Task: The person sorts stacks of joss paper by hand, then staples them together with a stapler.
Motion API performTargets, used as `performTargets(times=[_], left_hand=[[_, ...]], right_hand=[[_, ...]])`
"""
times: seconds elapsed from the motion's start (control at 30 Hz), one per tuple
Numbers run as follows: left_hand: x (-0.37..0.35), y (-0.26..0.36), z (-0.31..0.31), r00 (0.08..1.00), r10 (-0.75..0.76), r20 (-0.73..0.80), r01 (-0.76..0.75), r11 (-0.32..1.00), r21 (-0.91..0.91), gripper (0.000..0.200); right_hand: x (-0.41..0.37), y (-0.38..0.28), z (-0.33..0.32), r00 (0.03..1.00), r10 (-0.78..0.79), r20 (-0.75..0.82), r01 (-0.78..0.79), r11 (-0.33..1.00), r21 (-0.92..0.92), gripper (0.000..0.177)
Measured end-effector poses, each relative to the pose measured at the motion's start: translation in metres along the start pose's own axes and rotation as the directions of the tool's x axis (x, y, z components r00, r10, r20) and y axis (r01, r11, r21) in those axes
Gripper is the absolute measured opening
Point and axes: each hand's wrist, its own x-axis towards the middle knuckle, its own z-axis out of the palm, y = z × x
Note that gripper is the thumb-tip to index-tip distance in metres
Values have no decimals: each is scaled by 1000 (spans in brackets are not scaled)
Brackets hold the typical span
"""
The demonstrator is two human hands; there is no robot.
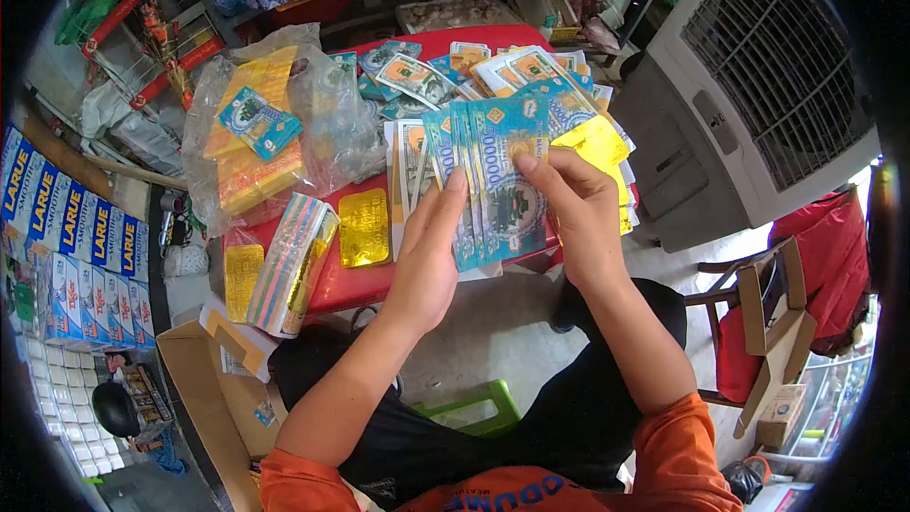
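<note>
Fanned in front of me is a small bundle of blue paper notes (512,204). My left hand (431,256) grips its left edge with the thumb on top. On the right side, my right hand (573,199) pinches the same notes between thumb and fingers. Behind them, more blue notes and dollar-style paper notes (417,81) lie heaped on the red table (355,280). A shiny gold sheet (597,147) sits just beyond my right hand. Left of my left hand are a gold block (364,228) and a banded stack of paper (294,265).
A clear plastic bag (332,123) with yellow paper packs (251,133) covers the table's left side. An open cardboard box (204,398) stands at lower left, near stacked beer cartons (71,204). An air cooler (749,85) stands at right. A green stool (483,408) shows between my legs.
</note>
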Motion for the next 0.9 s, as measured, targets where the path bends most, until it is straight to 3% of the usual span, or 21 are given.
performTargets(times=[0.53,0.6,0.9], left_hand=[[-2,5,7,1000,9,5,-8,992,-126,48],[-4,5,7,998,-54,37,59,986,-155,45],[-4,-3,5,996,-85,15,86,976,-200,45]], right_hand=[[-3,-5,3,999,28,-19,-28,999,-27,21],[-3,-4,2,999,25,-33,-26,999,-36,20],[-4,1,7,999,18,-46,-18,1000,4,18]])
